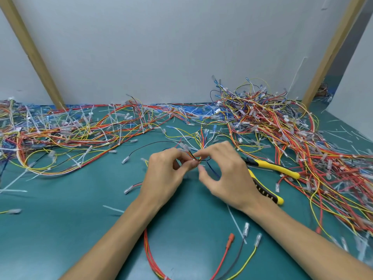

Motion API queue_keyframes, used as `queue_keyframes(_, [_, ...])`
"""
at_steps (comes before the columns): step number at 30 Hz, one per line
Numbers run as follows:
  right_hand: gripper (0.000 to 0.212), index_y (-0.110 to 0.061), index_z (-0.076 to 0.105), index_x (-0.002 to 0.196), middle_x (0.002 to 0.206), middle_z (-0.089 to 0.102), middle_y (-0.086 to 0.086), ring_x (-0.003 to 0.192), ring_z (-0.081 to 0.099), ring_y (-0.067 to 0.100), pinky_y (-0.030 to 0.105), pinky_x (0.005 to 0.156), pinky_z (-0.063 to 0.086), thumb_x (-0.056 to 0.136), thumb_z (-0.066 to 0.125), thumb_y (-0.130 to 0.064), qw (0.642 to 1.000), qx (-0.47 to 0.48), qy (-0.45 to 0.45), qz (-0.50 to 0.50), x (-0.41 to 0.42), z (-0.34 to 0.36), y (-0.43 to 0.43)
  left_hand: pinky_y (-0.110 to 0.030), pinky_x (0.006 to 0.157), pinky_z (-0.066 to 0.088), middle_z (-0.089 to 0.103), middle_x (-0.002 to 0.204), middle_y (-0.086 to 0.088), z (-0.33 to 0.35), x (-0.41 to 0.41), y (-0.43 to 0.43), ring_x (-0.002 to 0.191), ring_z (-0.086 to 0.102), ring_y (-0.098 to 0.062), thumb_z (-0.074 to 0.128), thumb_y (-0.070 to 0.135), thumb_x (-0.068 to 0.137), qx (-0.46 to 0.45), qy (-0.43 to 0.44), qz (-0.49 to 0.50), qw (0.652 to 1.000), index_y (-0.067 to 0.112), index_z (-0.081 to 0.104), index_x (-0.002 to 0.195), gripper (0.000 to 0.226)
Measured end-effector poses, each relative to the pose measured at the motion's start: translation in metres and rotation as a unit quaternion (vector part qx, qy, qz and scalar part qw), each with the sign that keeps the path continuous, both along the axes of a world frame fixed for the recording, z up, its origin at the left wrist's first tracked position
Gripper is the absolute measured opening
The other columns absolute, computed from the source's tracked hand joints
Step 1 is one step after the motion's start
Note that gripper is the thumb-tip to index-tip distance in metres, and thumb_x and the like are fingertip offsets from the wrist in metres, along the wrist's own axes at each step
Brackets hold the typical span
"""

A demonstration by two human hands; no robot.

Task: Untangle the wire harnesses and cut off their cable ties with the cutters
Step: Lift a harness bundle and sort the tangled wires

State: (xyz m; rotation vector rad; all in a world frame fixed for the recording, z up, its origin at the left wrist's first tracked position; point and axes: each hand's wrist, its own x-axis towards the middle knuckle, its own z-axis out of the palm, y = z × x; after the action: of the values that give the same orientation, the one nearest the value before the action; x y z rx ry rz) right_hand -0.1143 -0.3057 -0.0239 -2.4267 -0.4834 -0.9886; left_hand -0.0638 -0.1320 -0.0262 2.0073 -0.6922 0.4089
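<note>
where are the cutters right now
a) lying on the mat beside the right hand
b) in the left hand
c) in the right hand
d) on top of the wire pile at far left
a: the cutters with yellow handles lie on the green mat just right of the right hand. Neither hand holds them, and the left hand pinches thin wires.

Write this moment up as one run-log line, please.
untangling | left hand: pinches multicoloured wires | right hand: at same wires, grip unclear | yellow-handled cutters: on green mat, unheld
</note>
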Motion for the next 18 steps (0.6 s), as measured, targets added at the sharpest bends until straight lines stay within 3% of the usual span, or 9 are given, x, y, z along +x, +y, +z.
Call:
queue_keyframes(2, [0.022,-0.016,0.069,0.106,0.099,0.066,-0.007,0.096,0.056,0.016,0.037,0.085,0.050,0.084,0.073,-0.017,0.999,0.004,0.048,0.003,0.0007,-0.0032,-0.0006,-0.007,0.060,0.034,0.066,0.078,0.017,0.0003,0.0002,0.0001,0.060,0.053,0.000,0.077,0.013,0.084,0.025,-0.015,-0.019,0.999,0.024,0.072,0.080,0.013])
queue_keyframes(6, [0.013,-0.019,0.069,0.095,0.088,0.064,-0.012,0.088,0.057,0.015,0.037,0.077,0.052,0.084,0.075,-0.022,0.998,0.003,0.045,-0.035,0.0012,-0.0021,-0.0056,-0.010,0.067,0.042,0.064,0.082,0.014,-0.0005,-0.0003,-0.0006,0.072,0.056,0.001,0.071,0.010,0.090,0.062,-0.050,-0.048,0.996,0.021,0.073,0.092,0.012])
queue_keyframes(12, [0.011,-0.022,0.064,0.094,0.089,0.063,-0.013,0.087,0.057,0.018,0.042,0.069,0.053,0.086,0.066,-0.029,0.999,-0.016,0.032,-0.039,-0.0004,-0.0002,-0.0027,-0.009,0.059,0.042,0.064,0.065,0.025,0.0018,-0.0031,-0.0010,0.057,0.062,-0.002,0.080,0.015,0.083,0.007,0.002,-0.028,1.000,0.026,0.072,0.081,0.014])
queue_keyframes(18, [0.017,-0.022,0.066,0.096,0.083,0.066,-0.011,0.076,0.061,0.020,0.039,0.061,0.053,0.079,0.068,-0.023,0.998,-0.028,0.015,-0.055,-0.0021,-0.0007,-0.0023,-0.023,0.060,0.054,0.069,0.065,0.010,0.0040,-0.0070,-0.0041,0.052,0.066,-0.006,0.074,0.009,0.087,0.026,0.067,-0.061,0.996,0.019,0.070,0.080,0.013])
